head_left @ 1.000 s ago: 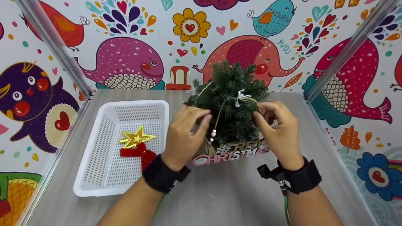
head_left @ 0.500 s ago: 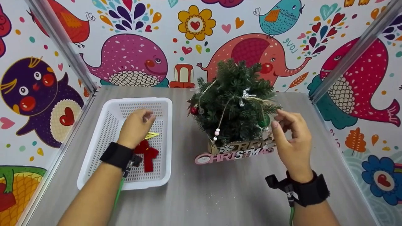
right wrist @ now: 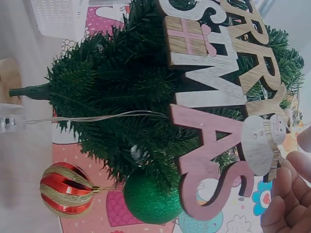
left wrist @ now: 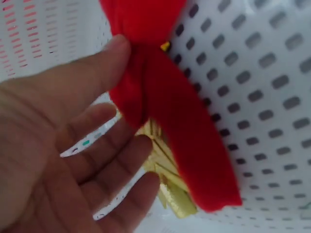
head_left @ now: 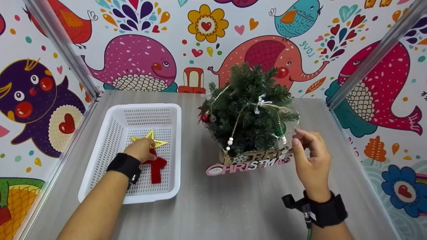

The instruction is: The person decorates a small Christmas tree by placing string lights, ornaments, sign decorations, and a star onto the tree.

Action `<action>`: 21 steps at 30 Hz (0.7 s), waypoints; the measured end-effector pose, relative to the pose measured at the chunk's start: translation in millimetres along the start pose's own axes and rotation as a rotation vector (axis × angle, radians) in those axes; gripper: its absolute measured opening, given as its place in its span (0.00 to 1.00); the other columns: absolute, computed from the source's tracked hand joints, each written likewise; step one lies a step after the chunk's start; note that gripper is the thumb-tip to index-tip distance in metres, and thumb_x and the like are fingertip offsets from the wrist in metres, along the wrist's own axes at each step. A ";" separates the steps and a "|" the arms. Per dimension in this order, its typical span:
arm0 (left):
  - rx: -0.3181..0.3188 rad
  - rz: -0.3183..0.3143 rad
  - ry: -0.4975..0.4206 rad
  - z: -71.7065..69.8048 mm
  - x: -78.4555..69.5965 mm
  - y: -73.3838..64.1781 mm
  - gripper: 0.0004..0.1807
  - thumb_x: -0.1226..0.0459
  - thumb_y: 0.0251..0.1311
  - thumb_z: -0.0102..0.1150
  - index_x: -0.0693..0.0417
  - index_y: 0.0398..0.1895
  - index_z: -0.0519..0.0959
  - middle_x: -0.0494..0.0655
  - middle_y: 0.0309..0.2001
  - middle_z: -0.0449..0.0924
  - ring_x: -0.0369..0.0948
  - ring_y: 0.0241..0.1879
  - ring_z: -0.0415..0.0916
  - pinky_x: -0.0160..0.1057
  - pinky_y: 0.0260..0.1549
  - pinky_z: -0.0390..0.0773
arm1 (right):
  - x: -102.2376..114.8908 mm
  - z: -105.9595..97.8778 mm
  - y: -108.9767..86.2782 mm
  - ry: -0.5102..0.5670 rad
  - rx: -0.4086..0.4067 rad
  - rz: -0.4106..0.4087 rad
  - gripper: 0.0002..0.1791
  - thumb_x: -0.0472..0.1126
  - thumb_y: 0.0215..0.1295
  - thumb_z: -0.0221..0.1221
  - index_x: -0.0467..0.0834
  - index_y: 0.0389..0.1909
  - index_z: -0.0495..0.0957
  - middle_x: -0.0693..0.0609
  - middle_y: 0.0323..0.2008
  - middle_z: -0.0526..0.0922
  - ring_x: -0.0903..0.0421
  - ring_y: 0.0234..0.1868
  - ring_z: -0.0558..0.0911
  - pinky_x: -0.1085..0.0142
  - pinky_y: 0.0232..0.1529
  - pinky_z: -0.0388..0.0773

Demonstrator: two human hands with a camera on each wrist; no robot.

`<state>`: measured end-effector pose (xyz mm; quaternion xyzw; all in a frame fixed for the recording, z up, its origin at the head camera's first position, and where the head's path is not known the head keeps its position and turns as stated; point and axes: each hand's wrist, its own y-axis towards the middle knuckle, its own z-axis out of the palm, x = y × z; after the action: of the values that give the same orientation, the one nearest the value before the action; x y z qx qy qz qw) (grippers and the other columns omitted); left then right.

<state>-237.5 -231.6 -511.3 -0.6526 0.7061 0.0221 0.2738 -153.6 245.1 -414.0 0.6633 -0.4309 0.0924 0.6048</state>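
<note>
My left hand (head_left: 141, 149) is down inside the white basket, at a red velvet bow (head_left: 158, 171). In the left wrist view, the thumb lies on the bow near its knot and the fingers curl behind it, pinching it. A gold star (head_left: 160, 143) lies beside and partly under the hand. My right hand (head_left: 312, 153) hovers just right of a small Christmas tree (head_left: 252, 90), fingers loosely bent, holding nothing I can make out. Nearest to it are a green ball (right wrist: 151, 196) and a wooden "Merry Christmas" sign (right wrist: 209, 92).
The basket (head_left: 178, 150) stands left of the tree on the grey table. The tree carries a red ball (head_left: 205, 116), a beaded string (head_left: 230, 142) and a clear ribbon-like ornament (head_left: 261, 103). A red-and-gold striped ball (right wrist: 66, 189) hangs there too. Patterned walls enclose the table.
My left hand has left the tree, swung left over the basket and gone down onto the bow. My right hand has drawn back slightly to the right from the tree's branches.
</note>
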 end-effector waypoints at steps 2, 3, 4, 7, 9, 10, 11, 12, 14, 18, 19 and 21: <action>0.002 0.006 -0.010 0.4 0.2 -0.4 0.17 0.67 0.57 0.74 0.66 0.47 0.83 0.61 0.43 0.86 0.51 0.38 0.79 0.50 0.44 0.80 | 0.2 0.4 -1.0 0.005 0.002 0.013 0.14 0.25 0.70 0.60 0.29 0.54 0.81 0.48 0.40 0.81 0.65 0.37 0.77 0.76 0.42 0.74; 0.003 0.009 -0.011 0.7 0.3 -0.6 0.13 0.67 0.57 0.74 0.65 0.42 0.83 0.58 0.39 0.85 0.49 0.36 0.78 0.48 0.40 0.79 | 0.3 0.5 -1.5 0.002 0.005 0.020 0.14 0.25 0.70 0.60 0.30 0.54 0.81 0.49 0.40 0.81 0.65 0.37 0.77 0.76 0.42 0.74; 0.003 0.008 -0.016 1.1 0.7 -0.6 0.10 0.67 0.57 0.74 0.63 0.37 0.83 0.56 0.35 0.84 0.47 0.34 0.77 0.45 0.38 0.77 | 0.6 0.6 -2.1 -0.004 0.007 0.028 0.14 0.26 0.70 0.59 0.30 0.54 0.81 0.50 0.41 0.81 0.65 0.37 0.77 0.76 0.43 0.73; 0.002 0.013 -0.022 0.5 1.5 -1.5 0.08 0.67 0.57 0.74 0.59 0.29 0.82 0.51 0.30 0.81 0.45 0.31 0.74 0.40 0.33 0.73 | 2.1 1.5 -3.1 -0.016 0.015 0.046 0.14 0.25 0.70 0.59 0.32 0.55 0.82 0.54 0.42 0.81 0.65 0.38 0.76 0.76 0.43 0.72; 0.002 0.010 -0.026 -1.3 1.6 -3.1 0.08 0.67 0.57 0.74 0.57 0.27 0.81 0.49 0.29 0.80 0.44 0.30 0.73 0.38 0.31 0.71 | 3.0 2.1 -3.5 -0.021 0.013 0.050 0.15 0.24 0.70 0.59 0.32 0.55 0.82 0.57 0.42 0.81 0.66 0.38 0.76 0.75 0.43 0.72; 0.002 0.015 -0.031 -2.8 1.2 -4.5 0.09 0.66 0.58 0.73 0.57 0.27 0.80 0.49 0.28 0.80 0.44 0.30 0.73 0.38 0.31 0.71 | 3.7 2.4 -3.6 -0.021 0.009 0.050 0.15 0.23 0.69 0.59 0.32 0.54 0.82 0.58 0.42 0.81 0.66 0.38 0.76 0.75 0.43 0.72; -0.003 0.024 -0.034 -4.6 0.4 -6.0 0.10 0.66 0.59 0.72 0.57 0.27 0.79 0.49 0.28 0.79 0.44 0.30 0.73 0.37 0.30 0.70 | 4.4 2.7 -3.6 -0.020 0.004 0.048 0.16 0.22 0.68 0.59 0.32 0.54 0.82 0.60 0.43 0.80 0.66 0.38 0.76 0.75 0.43 0.72; -0.011 0.031 -0.040 -6.7 -0.7 -7.9 0.10 0.66 0.60 0.72 0.57 0.27 0.78 0.49 0.28 0.79 0.44 0.30 0.73 0.37 0.30 0.70 | 5.1 2.9 -3.5 -0.019 -0.001 0.045 0.16 0.21 0.67 0.59 0.32 0.54 0.82 0.61 0.43 0.80 0.66 0.39 0.76 0.75 0.44 0.72; -0.048 0.061 -0.059 -12.0 -5.2 -12.9 0.08 0.66 0.62 0.69 0.57 0.31 0.77 0.50 0.29 0.80 0.44 0.30 0.74 0.39 0.31 0.72 | 6.6 3.4 -3.2 -0.019 -0.022 0.032 0.16 0.20 0.66 0.59 0.31 0.53 0.83 0.60 0.43 0.80 0.65 0.40 0.76 0.75 0.44 0.71; -0.227 0.151 -0.115 -22.2 -23.9 -27.1 0.06 0.67 0.69 0.63 0.62 0.43 0.81 0.56 0.38 0.85 0.48 0.36 0.79 0.47 0.40 0.79 | 10.5 4.4 -2.0 -0.018 -0.071 -0.009 0.13 0.20 0.65 0.59 0.29 0.49 0.83 0.54 0.41 0.82 0.64 0.41 0.76 0.74 0.46 0.71; -0.289 0.167 -0.139 -24.9 -31.3 -32.1 0.08 0.66 0.70 0.62 0.63 0.46 0.82 0.58 0.41 0.85 0.50 0.38 0.80 0.50 0.43 0.80 | 11.8 4.7 -1.9 -0.017 -0.080 -0.022 0.12 0.21 0.66 0.59 0.28 0.48 0.83 0.52 0.41 0.82 0.64 0.41 0.76 0.74 0.47 0.71; -0.410 0.186 -0.196 -31.0 -49.1 -44.2 0.11 0.65 0.71 0.62 0.63 0.51 0.83 0.60 0.46 0.86 0.52 0.44 0.82 0.53 0.49 0.81 | 15.5 5.7 -1.7 -0.010 -0.093 -0.046 0.10 0.24 0.67 0.60 0.27 0.47 0.83 0.50 0.41 0.83 0.64 0.42 0.76 0.73 0.47 0.71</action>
<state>-207.4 -205.4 -450.2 -0.6213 0.7140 0.2535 0.1997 -145.2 232.8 -406.7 0.6447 -0.4224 0.0552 0.6348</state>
